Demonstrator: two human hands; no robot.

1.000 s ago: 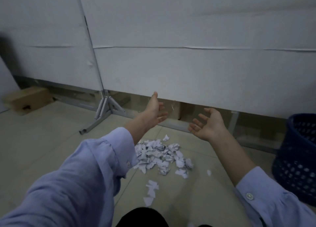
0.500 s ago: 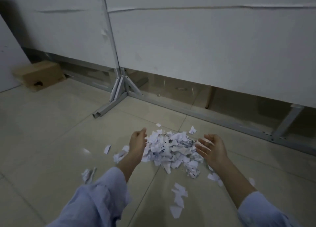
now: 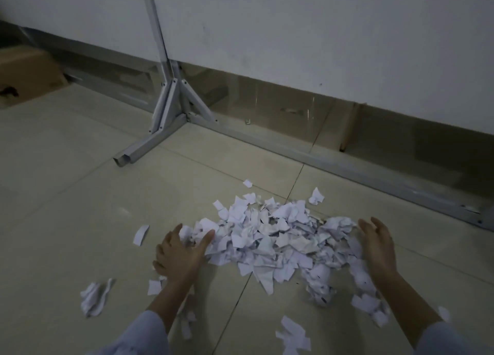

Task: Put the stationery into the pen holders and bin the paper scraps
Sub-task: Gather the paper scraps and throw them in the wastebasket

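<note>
A heap of torn white paper scraps (image 3: 270, 237) lies on the tiled floor in front of me. My left hand (image 3: 179, 253) rests palm down at the heap's left edge, fingers spread and touching the scraps. My right hand (image 3: 378, 245) stands on edge at the heap's right side, fingers straight against the paper. Neither hand holds anything. Stray scraps lie apart from the heap: a crumpled one (image 3: 95, 297) at the lower left, a strip (image 3: 141, 235) left of my left hand and a few (image 3: 294, 334) near my right sleeve. No bin or pen holder is in view.
A white partition wall (image 3: 294, 39) stands behind the heap on a grey metal frame, with a foot (image 3: 149, 143) jutting onto the floor and a rail (image 3: 320, 156) along the base. A cardboard box (image 3: 24, 73) sits at the far left.
The view has dropped closer to the floor. Both hands have come down from the air onto the two sides of the paper heap. The blue basket has left the view.
</note>
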